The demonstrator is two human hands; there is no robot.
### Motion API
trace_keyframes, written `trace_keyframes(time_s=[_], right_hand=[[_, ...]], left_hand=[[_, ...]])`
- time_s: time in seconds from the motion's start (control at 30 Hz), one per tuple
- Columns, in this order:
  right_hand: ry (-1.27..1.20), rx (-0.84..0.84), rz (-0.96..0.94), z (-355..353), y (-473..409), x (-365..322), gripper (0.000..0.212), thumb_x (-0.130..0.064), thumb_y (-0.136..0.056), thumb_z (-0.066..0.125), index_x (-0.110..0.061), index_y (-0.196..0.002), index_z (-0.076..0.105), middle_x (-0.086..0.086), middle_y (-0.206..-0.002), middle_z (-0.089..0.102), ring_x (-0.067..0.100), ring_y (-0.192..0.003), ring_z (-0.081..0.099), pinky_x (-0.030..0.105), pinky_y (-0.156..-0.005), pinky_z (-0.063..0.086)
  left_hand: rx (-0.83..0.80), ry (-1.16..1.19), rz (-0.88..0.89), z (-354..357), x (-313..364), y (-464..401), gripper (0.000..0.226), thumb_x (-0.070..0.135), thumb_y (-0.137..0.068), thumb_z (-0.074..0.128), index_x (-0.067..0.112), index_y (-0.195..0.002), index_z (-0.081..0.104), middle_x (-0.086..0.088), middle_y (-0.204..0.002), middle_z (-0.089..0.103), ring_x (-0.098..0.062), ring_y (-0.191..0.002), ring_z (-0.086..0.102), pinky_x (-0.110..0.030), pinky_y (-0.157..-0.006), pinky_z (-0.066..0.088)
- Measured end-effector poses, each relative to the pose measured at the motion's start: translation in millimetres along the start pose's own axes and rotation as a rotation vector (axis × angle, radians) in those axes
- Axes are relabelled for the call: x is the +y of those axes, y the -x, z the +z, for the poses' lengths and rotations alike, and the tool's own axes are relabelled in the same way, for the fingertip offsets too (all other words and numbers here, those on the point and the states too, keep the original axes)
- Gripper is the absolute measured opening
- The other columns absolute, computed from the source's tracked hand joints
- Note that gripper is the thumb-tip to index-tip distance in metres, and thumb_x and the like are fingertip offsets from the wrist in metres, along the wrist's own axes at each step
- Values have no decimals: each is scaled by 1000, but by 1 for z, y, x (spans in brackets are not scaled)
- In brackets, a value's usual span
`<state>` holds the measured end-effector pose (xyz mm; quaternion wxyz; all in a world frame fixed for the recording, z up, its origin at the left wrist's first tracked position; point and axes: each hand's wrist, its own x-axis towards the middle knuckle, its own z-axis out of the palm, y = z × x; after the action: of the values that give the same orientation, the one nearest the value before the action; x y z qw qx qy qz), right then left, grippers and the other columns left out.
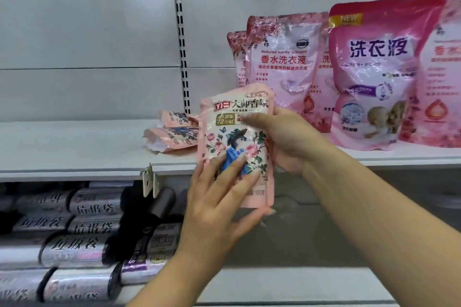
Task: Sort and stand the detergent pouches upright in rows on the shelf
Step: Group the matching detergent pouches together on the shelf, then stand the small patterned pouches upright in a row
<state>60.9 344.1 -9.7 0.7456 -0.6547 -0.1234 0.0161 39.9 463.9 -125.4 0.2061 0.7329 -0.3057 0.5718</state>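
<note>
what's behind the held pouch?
Behind the held pouch: flat pouches on the shelf, and the right hand gripping its edge. Anything directly behind is covered.

Glossy plastic pouch (235,142), matt shelf (74,149)

Left hand (219,197) and right hand (287,142): both bare, no gloves, rings or watch in view. Forearms bare to the frame edge, no sleeves showing. Fingernails short, unpainted; detail blurred.

White back panel (87,20), slotted upright (181,40), even light
</note>
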Motion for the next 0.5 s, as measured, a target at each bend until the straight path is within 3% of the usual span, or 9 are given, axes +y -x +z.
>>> trace_keyframes(time_s=[0.07,0.13,0.17,0.23,0.3,0.37,0.5], right_hand=[[-114,3,-56,-6,0,-6,9,-2,-84,58,-8,-91,57,10,-74,70,23,-62,68,33,-57,58],[-154,-12,-179,-13,2,-20,12,-2,-82,59,-10,-91,57,5,-71,71,19,-64,69,31,-57,58],[-170,-17,-249,-17,2,-29,14,-2,-82,60,-11,-92,57,4,-73,72,18,-67,70,32,-60,59],[-192,-9,-379,-23,1,-47,19,-1,-81,60,-14,-95,56,3,-81,71,19,-77,70,36,-71,59],[-215,-14,-463,-29,-1,-60,27,-3,-78,61,-15,-101,54,3,-87,70,20,-82,69,39,-78,57],[-225,-23,-438,-36,-2,-67,38,-12,-71,66,-12,-107,55,3,-83,71,20,-79,70,40,-78,57],[-220,58,-382,-55,-4,-63,62,-9,-67,66,-4,-127,48,1,-71,73,15,-68,70,31,-62,57]], left_hand=[[-48,104,-70,-6,1,-11,44,47,-88,51,20,-123,45,1,-132,41,-18,-126,38,-38,-106,32],[-96,199,-316,-17,4,-31,63,51,-75,53,31,-132,35,11,-139,29,3,-131,26,-16,-110,21],[-109,254,-460,-22,6,-45,74,58,-70,52,36,-136,28,15,-142,26,7,-132,22,-16,-111,20],[-146,457,-681,-26,7,-74,89,67,-64,57,32,-140,25,8,-140,37,-3,-128,37,-28,-107,35],[-210,714,-749,-20,4,-99,67,52,-68,70,28,-124,43,5,-116,60,-9,-105,60,-25,-87,52],[-261,765,-742,-9,2,-115,34,26,-75,71,32,-101,51,8,-96,66,-10,-88,66,-26,-74,57],[-448,715,-720,17,3,-113,29,21,-77,71,25,-100,55,13,-91,64,6,-80,60,-12,-67,53]])
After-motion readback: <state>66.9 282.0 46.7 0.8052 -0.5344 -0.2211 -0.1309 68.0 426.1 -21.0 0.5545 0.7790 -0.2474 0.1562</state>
